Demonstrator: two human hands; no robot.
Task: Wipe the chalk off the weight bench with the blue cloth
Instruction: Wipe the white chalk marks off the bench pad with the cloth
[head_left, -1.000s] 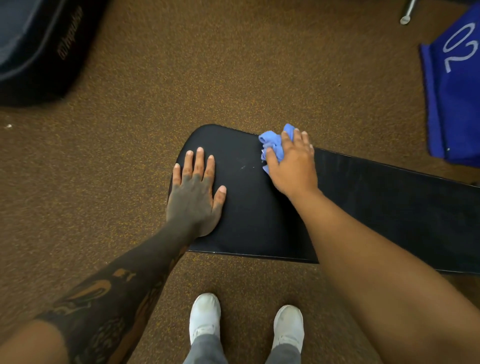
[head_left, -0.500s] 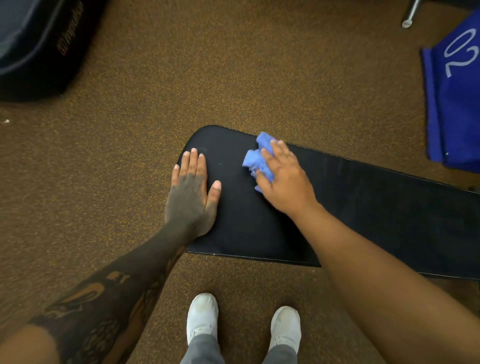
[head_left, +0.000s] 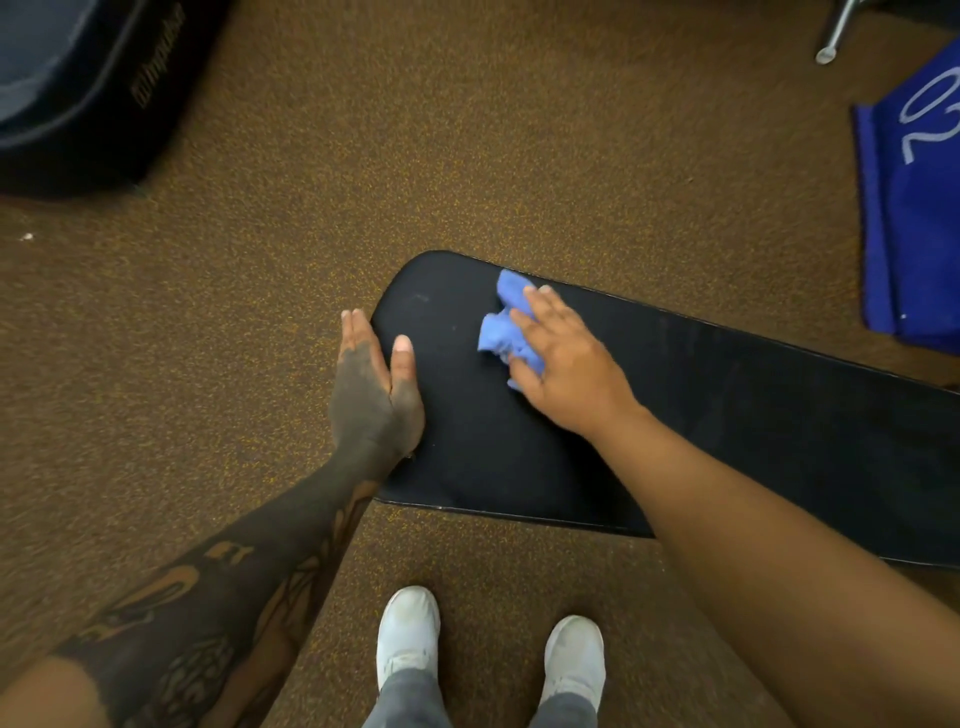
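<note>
A black padded weight bench (head_left: 727, 410) runs from the centre to the right edge, its rounded end toward the left. My right hand (head_left: 563, 366) presses a crumpled blue cloth (head_left: 501, 327) flat on the pad near that rounded end. My left hand (head_left: 371, 387) rests at the bench's left edge, turned on its side, fingers together over the rim and thumb lying on the pad, holding nothing. A faint pale smudge (head_left: 420, 298) shows on the pad left of the cloth.
Brown speckled carpet (head_left: 467, 156) surrounds the bench. A dark padded piece of equipment (head_left: 88, 88) sits at the top left. A blue fabric with white numerals (head_left: 919, 208) lies at the right, a metal leg (head_left: 831, 36) above it. My white shoes (head_left: 410, 631) stand below the bench.
My right hand slid the blue cloth leftward and nearer along the pad. My left hand shifted from flat on the pad to its left edge, turned on its side.
</note>
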